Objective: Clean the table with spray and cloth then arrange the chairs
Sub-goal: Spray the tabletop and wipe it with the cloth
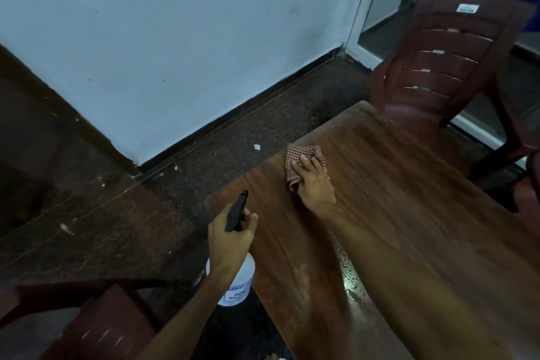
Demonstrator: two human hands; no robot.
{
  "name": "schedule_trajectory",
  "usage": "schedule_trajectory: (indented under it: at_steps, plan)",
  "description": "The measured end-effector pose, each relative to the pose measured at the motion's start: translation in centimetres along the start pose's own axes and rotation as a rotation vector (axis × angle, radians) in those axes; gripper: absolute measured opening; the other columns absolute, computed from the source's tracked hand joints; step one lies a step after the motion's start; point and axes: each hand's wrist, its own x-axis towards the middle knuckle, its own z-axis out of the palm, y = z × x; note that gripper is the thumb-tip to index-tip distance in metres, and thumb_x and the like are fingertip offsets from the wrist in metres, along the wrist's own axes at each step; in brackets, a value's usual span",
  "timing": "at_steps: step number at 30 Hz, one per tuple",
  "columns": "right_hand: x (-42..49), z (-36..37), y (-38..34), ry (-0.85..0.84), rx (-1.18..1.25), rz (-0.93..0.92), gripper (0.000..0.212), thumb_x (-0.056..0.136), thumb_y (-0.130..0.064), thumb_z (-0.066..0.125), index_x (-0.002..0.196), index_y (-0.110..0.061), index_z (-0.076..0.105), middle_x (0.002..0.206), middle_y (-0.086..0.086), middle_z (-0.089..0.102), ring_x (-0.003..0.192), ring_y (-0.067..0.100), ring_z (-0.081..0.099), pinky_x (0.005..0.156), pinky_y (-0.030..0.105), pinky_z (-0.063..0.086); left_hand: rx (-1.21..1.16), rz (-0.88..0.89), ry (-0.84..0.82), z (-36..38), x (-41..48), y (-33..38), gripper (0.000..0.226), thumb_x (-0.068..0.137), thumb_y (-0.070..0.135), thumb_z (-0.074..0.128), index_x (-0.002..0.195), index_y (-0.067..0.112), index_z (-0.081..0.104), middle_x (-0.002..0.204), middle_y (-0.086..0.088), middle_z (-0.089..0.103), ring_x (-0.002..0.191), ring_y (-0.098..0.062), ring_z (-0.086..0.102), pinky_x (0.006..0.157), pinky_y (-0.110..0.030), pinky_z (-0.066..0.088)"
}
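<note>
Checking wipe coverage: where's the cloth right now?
Head view: the checked cloth sits on the table near its left edge, pressed under the right hand, beyond the spray bottle in the left hand.

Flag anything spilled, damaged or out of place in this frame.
Small white scraps litter the dark speckled floor near the pale wall. A wet glistening patch sits on the brown wooden table beside the right forearm, probably spray from the white plastic spray bottle, not yet wiped by the checked red cloth. Nothing looks broken.
</note>
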Motion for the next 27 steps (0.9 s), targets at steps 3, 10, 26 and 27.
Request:
schedule_trajectory:
  at_steps: [3,10,26,27]
  plan:
    - [1.5,0.6,-2.1,-0.064,-0.038,-0.194,0.063,0.091,-0.016,0.054,0.151,-0.028,0.038,0.163,0.003,0.023,0.151,0.029,0.014,0.121,0.054,0.017,0.013,0.023,-0.02,0.7,1.8,0.7,0.012,0.087,0.011,0.079,0.082,0.014,0.068,0.072,0.003,0.068,0.071,-0.005,0.066,0.062,-0.013,0.051]
    - [3.3,-1.4,-0.1,0.002,-0.013,0.044,0.063,0.095,-0.013,0.05,0.154,-0.026,0.033,0.165,0.002,0.017,0.152,0.028,0.009,0.121,0.048,0.009,0.082,0.099,-0.072,1.9,5.4,2.6,0.013,0.086,0.013,0.077,0.082,0.016,0.066,0.073,0.004,0.067,0.073,-0.005,0.065,0.065,-0.012,0.047]
    - [11.3,-3.9,9.5,0.036,0.034,-0.045,0.061,0.091,-0.014,0.049,0.15,-0.027,0.04,0.162,0.0,0.026,0.151,0.026,0.015,0.122,0.052,0.015,0.168,0.122,-0.172,9.8,11.7,7.2,0.013,0.087,0.012,0.078,0.082,0.016,0.067,0.074,0.002,0.069,0.075,-0.001,0.065,0.061,-0.008,0.044]
    - [12.8,-4.7,10.9,0.065,0.062,0.052,0.059,0.091,-0.013,0.048,0.149,-0.026,0.041,0.162,0.001,0.027,0.151,0.027,0.016,0.121,0.053,0.016,0.162,0.129,-0.172,10.6,12.5,7.8,0.012,0.087,0.012,0.078,0.082,0.016,0.067,0.073,0.001,0.069,0.075,-0.002,0.065,0.06,-0.007,0.045]
